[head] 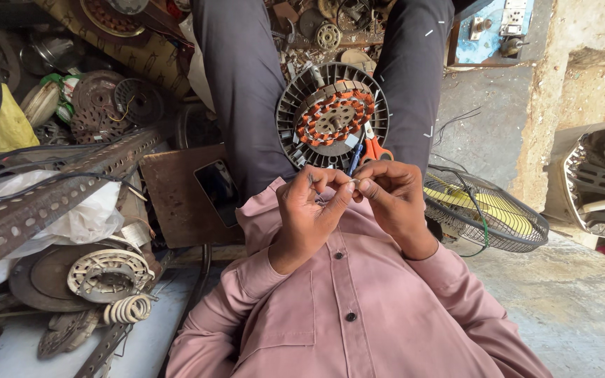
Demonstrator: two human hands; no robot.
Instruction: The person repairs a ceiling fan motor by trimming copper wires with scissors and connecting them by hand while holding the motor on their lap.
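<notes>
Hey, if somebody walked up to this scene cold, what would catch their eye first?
Probably the round fan motor with its ring of orange copper windings, lying between the person's knees. Just below it, the left hand and right hand meet, pinching something small and pale between the fingertips. A wire fan guard lies on the floor at right.

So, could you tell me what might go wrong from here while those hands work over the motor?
The thin wire pinched between the left hand and right hand looks fine enough to snap or prick a fingertip. The fan motor rests between the legs, so it might roll off. The orange-handled scissors leaning against it could slip toward the lap.
</notes>
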